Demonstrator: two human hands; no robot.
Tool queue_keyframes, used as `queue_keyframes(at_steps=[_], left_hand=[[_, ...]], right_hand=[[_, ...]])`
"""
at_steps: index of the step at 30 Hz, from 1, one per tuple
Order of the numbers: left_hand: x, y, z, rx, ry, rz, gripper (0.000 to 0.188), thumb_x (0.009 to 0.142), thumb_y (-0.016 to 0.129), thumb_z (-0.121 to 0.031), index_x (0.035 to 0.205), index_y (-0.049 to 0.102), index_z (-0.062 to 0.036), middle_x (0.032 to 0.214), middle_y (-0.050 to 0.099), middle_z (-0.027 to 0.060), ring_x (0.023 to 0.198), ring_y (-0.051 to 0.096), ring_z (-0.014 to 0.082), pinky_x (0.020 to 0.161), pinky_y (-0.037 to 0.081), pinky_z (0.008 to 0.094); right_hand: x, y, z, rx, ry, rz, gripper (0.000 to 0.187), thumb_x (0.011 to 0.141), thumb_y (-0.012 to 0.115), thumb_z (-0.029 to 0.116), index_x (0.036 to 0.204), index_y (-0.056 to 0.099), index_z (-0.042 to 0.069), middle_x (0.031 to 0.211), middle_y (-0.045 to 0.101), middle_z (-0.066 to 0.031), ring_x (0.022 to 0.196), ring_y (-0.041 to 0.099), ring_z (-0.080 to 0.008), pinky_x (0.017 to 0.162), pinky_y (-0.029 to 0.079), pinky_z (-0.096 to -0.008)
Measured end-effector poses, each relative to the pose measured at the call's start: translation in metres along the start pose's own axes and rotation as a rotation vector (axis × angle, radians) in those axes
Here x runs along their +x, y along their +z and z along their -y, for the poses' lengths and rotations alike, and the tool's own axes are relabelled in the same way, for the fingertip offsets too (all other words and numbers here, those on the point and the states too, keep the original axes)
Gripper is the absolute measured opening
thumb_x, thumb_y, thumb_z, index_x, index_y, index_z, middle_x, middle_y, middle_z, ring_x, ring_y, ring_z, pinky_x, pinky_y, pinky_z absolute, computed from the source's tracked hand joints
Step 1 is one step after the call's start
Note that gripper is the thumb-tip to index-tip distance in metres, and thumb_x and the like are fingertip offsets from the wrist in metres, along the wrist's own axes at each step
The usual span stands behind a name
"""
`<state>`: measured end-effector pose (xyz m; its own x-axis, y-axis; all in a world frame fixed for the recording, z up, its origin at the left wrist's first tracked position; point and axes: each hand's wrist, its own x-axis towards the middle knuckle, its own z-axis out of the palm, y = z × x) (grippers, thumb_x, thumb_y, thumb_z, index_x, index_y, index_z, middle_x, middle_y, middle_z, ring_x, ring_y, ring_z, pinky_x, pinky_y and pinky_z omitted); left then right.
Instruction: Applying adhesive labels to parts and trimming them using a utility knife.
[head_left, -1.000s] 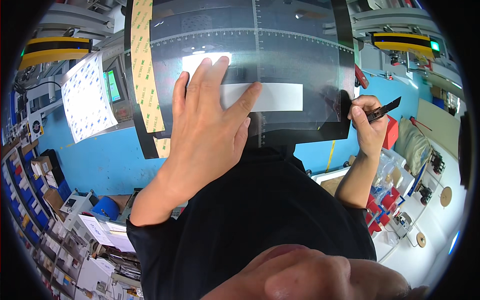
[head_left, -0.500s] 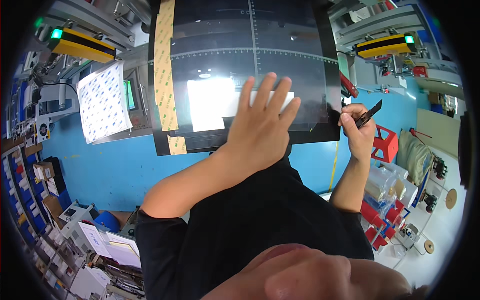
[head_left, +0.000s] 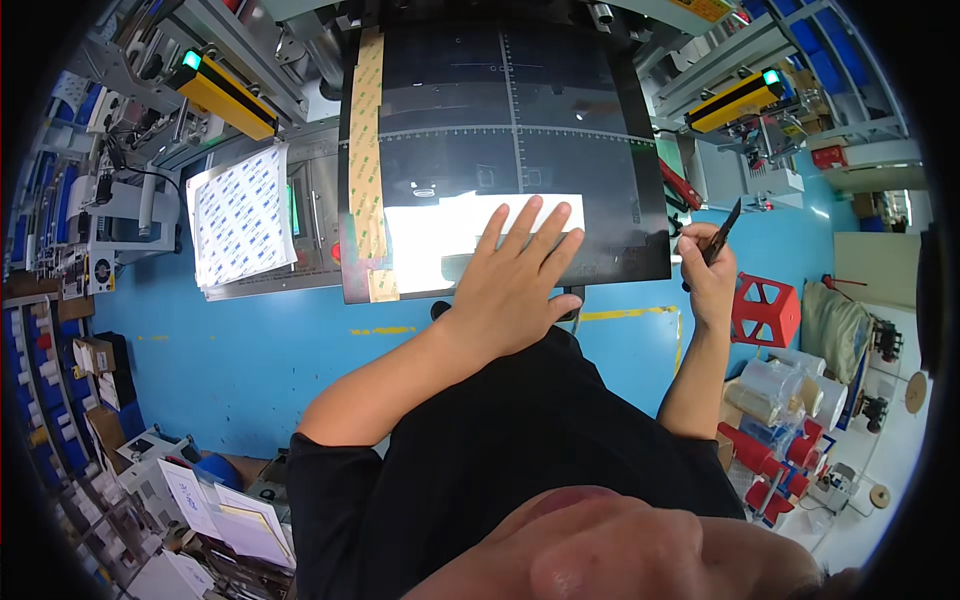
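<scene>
My left hand (head_left: 515, 265) lies palm down at the near edge of a dark glossy panel (head_left: 610, 215), its fingers spread and holding nothing. Under and around those fingers is a bright white patch (head_left: 420, 235); I cannot tell whether it is a sheet or a reflection. White ruler scales (head_left: 517, 133) cross on the panel, and a tan printed tape strip (head_left: 367, 150) runs down its left side. Just off the panel's right edge, my right hand (head_left: 709, 278) is closed round a black utility knife (head_left: 722, 240), whose tip points up and away from me.
White sheets with a blue pattern (head_left: 243, 215) rest left of the panel. Yellow bars with green lights, one left (head_left: 228, 98) and one right (head_left: 735, 102), flank it. A red stool (head_left: 765, 310) stands on the blue floor at right. Shelves with bins (head_left: 50, 400) line the left.
The whole view has shifted. Against the panel, my left hand has slid a little toward the near edge. My right hand has tilted the utility knife more upright.
</scene>
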<state>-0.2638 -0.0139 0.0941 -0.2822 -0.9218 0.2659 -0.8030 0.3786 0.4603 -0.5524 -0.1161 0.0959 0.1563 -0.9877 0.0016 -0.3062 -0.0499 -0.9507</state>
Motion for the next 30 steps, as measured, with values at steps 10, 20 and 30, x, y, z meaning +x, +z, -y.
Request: queue_keyframes(at_steps=[10,20,30], left_hand=[[-0.038,-0.024,0.012,0.096,-0.119,0.034,0.072,0.087,0.071,-0.044,0.147,0.048,-0.0106,0.156,0.031,0.0291,0.145,0.030,0.0441,0.118,0.024,0.0541],[-0.057,-0.020,0.001,0.163,-0.219,-0.060,0.075,0.080,0.078,-0.039,0.144,0.050,-0.0095,0.153,0.036,0.0288,0.144,0.033,0.0438,0.116,0.025,0.0560],[-0.055,-0.001,-0.023,0.222,-0.402,-0.095,0.066,0.086,0.073,-0.035,0.143,0.051,-0.0104,0.154,0.039,0.0221,0.144,0.033,0.0420,0.114,0.021,0.0611]], right_hand=[[-0.006,-0.004,-0.022,-0.026,0.250,-0.156,0.036,0.102,0.053,0.017,0.137,0.054,0.007,0.088,0.062,0.0007,0.059,0.044,-0.0034,0.051,0.035,-0.0186],[0.013,-0.012,-0.078,-0.684,0.014,-0.115,0.027,0.097,0.062,0.024,0.116,0.064,0.003,0.087,0.067,-0.0110,0.079,0.064,-0.0237,0.071,0.050,-0.0345],[0.061,-0.002,-0.094,-0.899,-0.344,-0.040,0.026,0.089,0.068,0.015,0.115,0.067,0.009,0.101,0.065,-0.0170,0.092,0.064,-0.0394,0.077,0.051,-0.0463]])
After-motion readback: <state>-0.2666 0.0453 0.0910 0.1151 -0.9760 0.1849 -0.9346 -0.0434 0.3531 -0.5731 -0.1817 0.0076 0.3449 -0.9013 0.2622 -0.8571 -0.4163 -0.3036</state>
